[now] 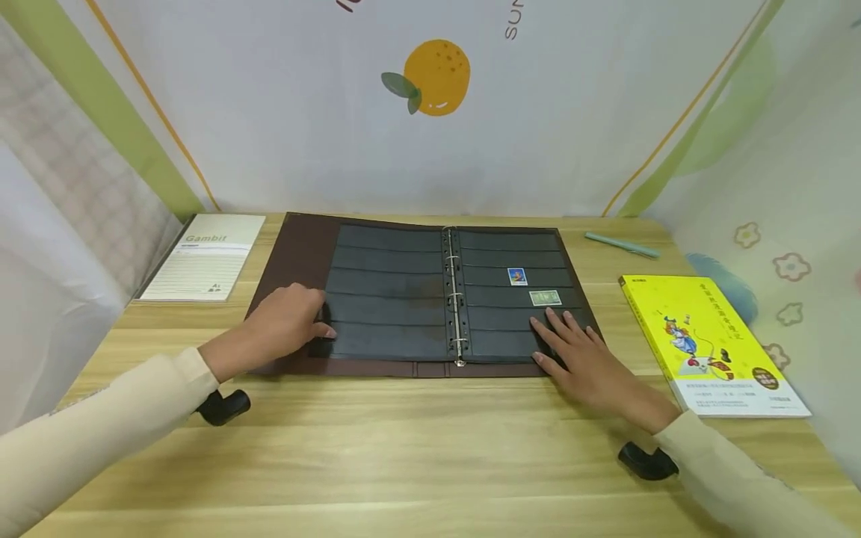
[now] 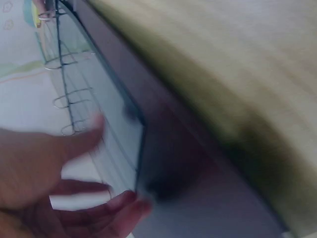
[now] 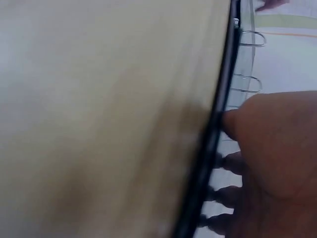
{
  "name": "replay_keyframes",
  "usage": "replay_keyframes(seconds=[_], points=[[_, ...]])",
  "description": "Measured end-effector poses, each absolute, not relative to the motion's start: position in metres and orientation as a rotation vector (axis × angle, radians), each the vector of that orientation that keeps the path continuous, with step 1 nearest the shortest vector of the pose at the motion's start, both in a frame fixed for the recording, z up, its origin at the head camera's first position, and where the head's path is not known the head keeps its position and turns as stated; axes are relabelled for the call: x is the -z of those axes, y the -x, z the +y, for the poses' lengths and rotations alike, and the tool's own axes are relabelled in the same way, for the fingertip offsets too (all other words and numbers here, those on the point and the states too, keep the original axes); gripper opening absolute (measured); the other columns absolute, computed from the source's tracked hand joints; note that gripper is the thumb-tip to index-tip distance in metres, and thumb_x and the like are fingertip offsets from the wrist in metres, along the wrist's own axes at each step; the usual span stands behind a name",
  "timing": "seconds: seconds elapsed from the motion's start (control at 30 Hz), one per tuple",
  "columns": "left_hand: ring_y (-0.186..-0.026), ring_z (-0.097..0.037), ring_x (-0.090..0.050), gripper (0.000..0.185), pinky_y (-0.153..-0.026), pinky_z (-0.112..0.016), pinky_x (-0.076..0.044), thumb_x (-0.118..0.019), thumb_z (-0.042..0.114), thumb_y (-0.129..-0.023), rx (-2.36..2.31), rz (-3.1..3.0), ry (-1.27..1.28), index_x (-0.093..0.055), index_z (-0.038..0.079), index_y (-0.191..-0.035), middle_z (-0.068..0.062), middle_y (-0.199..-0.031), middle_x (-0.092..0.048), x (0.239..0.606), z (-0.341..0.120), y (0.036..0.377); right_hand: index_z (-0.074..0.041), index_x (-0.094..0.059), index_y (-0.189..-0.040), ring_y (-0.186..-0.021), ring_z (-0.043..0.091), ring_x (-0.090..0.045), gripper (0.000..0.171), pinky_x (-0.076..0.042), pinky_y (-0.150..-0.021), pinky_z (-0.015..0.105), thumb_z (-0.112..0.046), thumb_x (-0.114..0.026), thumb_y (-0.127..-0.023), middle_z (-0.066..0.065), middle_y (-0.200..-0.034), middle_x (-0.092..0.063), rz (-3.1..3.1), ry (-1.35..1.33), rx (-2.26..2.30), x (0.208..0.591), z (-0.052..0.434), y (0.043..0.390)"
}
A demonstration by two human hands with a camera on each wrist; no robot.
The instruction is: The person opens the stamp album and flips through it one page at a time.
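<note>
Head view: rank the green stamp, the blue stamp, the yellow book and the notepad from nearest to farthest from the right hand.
1. Green stamp, just beyond the right hand on the right-hand page.
2. Blue stamp, one row farther up.
3. Yellow book, off to the right on the table.
4. Notepad, far left corner.

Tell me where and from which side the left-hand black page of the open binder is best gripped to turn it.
Probably at the black page's free outer left edge, near the lower corner, coming from the left. It is fixed at the rings in the middle, so only that edge can lift. The left hand already rests there, fingertips on the edge; the right hand lies flat on the opposite page.
</note>
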State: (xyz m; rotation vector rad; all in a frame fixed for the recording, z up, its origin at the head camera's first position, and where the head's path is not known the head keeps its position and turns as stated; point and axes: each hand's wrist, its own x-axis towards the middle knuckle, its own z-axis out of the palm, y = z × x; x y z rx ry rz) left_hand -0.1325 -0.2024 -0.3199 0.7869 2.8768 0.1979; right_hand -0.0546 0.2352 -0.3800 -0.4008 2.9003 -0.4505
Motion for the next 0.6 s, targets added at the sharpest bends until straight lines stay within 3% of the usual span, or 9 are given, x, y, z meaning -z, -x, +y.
replay_keyframes(seconds=[0.07,0.1,0.17,0.2,0.27,0.4,0.6], points=[[-0.113,-0.039,-0.064,0.062,-0.088,-0.047,-0.057,-0.077,0.037,-0.088,-0.098,2.858,-0.958,-0.061,-0.002,-0.133,-0.026,-0.123,-0.064,0.32,-0.198,0.136,-0.012,-0.03,-0.16,-0.152,0.053,-0.013,0.063,-0.014,-0.116,0.075,-0.04,-0.049,-0.107,0.023,-0.167,-0.019,2.89,0.413,0.445,0.374,0.235,0.056],[-0.134,-0.044,-0.051,0.072,-0.104,-0.055,-0.049,-0.075,0.041,-0.09,-0.069,2.818,-1.04,-0.052,0.003,-0.147,-0.028,-0.143,-0.053,0.32,-0.196,0.139,-0.011,-0.031,-0.16,-0.152,0.053,-0.013,0.064,-0.014,-0.116,0.076,-0.038,-0.051,-0.106,0.024,-0.167,-0.019,2.882,0.416,0.445,0.371,0.235,0.057],[-0.154,-0.045,-0.018,0.082,-0.12,-0.065,-0.025,-0.069,0.048,-0.094,-0.055,2.698,-1.186,-0.033,0.016,-0.16,-0.023,-0.165,-0.025,0.323,-0.191,0.144,-0.01,-0.031,-0.16,-0.151,0.055,-0.014,0.065,-0.015,-0.115,0.076,-0.036,-0.054,-0.105,0.026,-0.166,-0.02,2.869,0.421,0.443,0.364,0.235,0.059],[-0.157,-0.044,-0.006,0.08,-0.122,-0.067,-0.016,-0.065,0.05,-0.096,-0.051,2.636,-1.242,-0.028,0.021,-0.161,-0.019,-0.169,-0.014,0.325,-0.19,0.147,-0.008,-0.03,-0.16,-0.151,0.055,-0.014,0.066,-0.016,-0.115,0.076,-0.036,-0.054,-0.105,0.027,-0.165,-0.02,2.868,0.429,0.428,0.361,0.235,0.062],[-0.158,-0.039,0.006,0.075,-0.123,-0.068,-0.004,-0.055,0.055,-0.1,-0.044,2.533,-1.31,-0.023,0.029,-0.162,-0.012,-0.172,-0.004,0.329,-0.187,0.151,-0.006,-0.029,-0.16,-0.15,0.057,-0.014,0.067,-0.018,-0.115,0.077,-0.035,-0.055,-0.105,0.03,-0.165,-0.019,2.87,0.449,0.421,0.352,0.236,0.073],[-0.159,-0.036,0.005,0.068,-0.123,-0.068,-0.001,-0.041,0.06,-0.103,0.033,2.455,-1.386,-0.019,0.034,-0.162,-0.007,-0.173,-0.001,0.337,-0.186,0.157,0.0,-0.022,-0.16,-0.149,0.06,-0.011,0.071,-0.019,-0.115,0.076,-0.033,-0.054,-0.105,0.034,-0.164,-0.013,2.862,0.456,0.439,0.333,0.24,0.112],[-0.159,-0.038,0.003,0.066,-0.123,-0.069,-0.003,-0.041,0.057,-0.105,0.076,2.445,-1.394,-0.017,0.035,-0.162,-0.006,-0.173,-0.001,0.349,-0.186,0.158,0.005,-0.01,-0.16,-0.15,0.059,-0.002,0.079,-0.013,-0.118,0.073,-0.035,-0.051,-0.106,0.037,-0.164,-0.005,2.781,0.355,0.46,0.329,0.265,0.188]])
